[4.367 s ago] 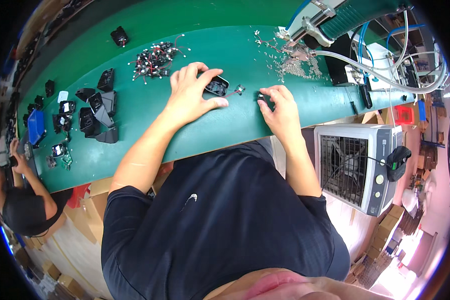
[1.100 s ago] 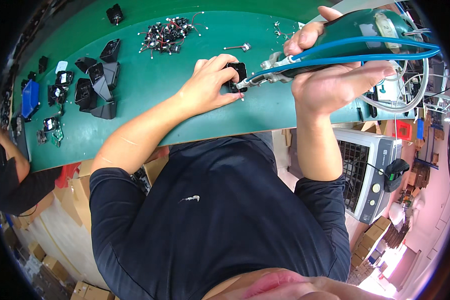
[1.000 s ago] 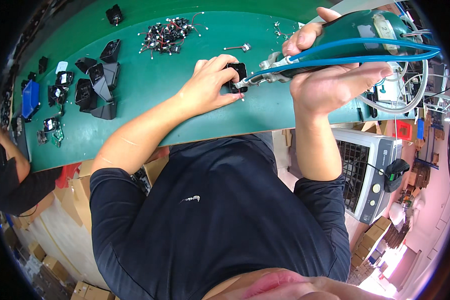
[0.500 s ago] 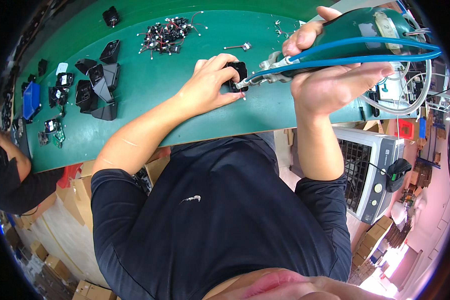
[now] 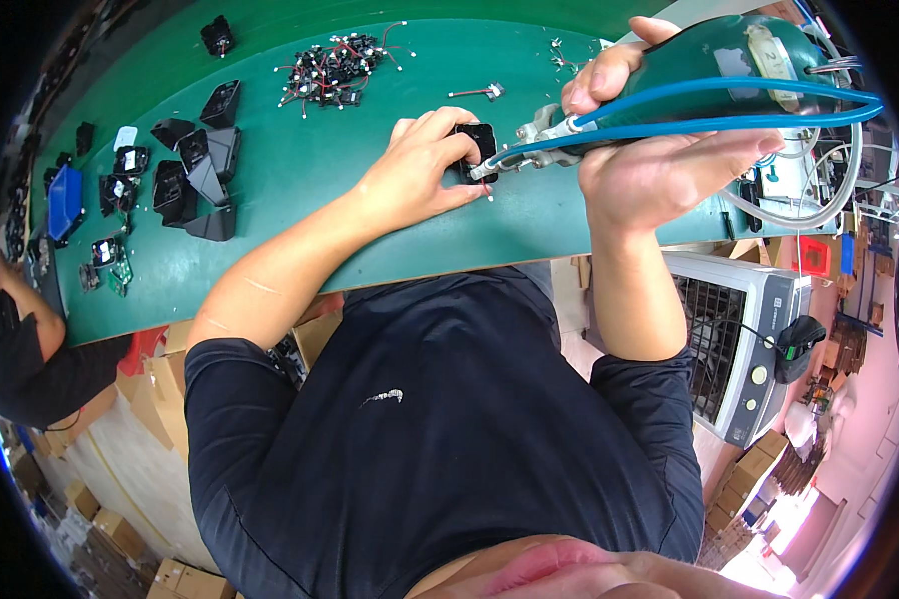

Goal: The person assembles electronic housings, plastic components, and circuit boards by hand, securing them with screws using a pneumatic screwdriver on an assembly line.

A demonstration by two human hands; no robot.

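Note:
My left hand (image 5: pixel 420 165) rests on the green table with its fingers closed around a small black plastic housing (image 5: pixel 484 140). A bit of red wire with a white plug shows at the near edge of the housing. My right hand (image 5: pixel 644 180) grips a bulky green handheld tool (image 5: pixel 679 70) tilted toward the left. Its metal nozzle end (image 5: pixel 544 135) points at the housing, and a thin tip at the front reaches its opening. Blue hoses (image 5: pixel 709 84) loop back along the tool. Whether the tip touches the inside is too small to tell.
A heap of small black parts with red wires (image 5: pixel 340 70) lies farther back, with one wired connector (image 5: pixel 491 91) apart from it. Black housings (image 5: pixel 205 165) and a blue bin (image 5: pixel 65 203) stand left. Another person's arm (image 5: pixel 32 299) is at far left. An air cooler (image 5: pixel 759 349) stands right.

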